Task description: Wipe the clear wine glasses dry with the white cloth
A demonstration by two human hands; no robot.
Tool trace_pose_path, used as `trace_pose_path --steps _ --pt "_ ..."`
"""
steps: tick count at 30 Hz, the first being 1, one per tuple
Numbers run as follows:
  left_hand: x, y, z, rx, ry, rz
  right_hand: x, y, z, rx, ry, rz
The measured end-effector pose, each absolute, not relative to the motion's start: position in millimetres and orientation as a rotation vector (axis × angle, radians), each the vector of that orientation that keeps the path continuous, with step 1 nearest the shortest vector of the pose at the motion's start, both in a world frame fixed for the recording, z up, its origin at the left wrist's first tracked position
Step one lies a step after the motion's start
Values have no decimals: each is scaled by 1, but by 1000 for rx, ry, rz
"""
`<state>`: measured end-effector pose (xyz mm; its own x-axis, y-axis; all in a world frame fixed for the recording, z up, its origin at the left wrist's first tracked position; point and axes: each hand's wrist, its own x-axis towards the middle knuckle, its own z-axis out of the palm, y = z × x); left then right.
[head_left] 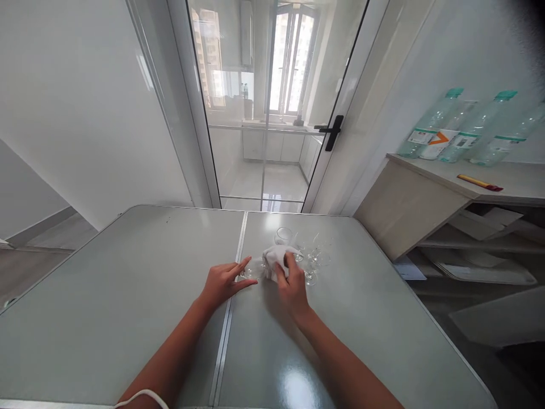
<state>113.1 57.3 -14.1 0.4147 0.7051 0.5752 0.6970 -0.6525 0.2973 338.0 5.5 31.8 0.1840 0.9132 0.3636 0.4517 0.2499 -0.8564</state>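
Observation:
A clear stemmed glass [254, 269] lies on its side on the grey folding table [128, 284]. My left hand [222, 282] pinches its foot between thumb and fingers. My right hand [290, 285] is closed on a white cloth [275, 257] that wraps the glass's bowl. Several more clear stemmed glasses [313, 253] stand just behind and to the right of my right hand, and one [283, 234] stands behind the cloth.
A glass sliding door with a black handle [332, 132] is behind the table. To the right, a wooden shelf unit [426, 196] carries large plastic water bottles [464, 129] and a yellow-handled tool [479, 182]. Papers lie on its lower shelves.

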Motion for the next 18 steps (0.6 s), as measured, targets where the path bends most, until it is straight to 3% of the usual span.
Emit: trace_pose_path --steps 10,14,18 --pt "105 62 -11 2395 1121 1191 345 7 42 -957 -1788 1058" --pt "109 60 -9 2158 998 1077 349 6 48 -891 -2032 996" --pt "116 57 -4 1788 852 702 352 5 48 -822 -2280 804"
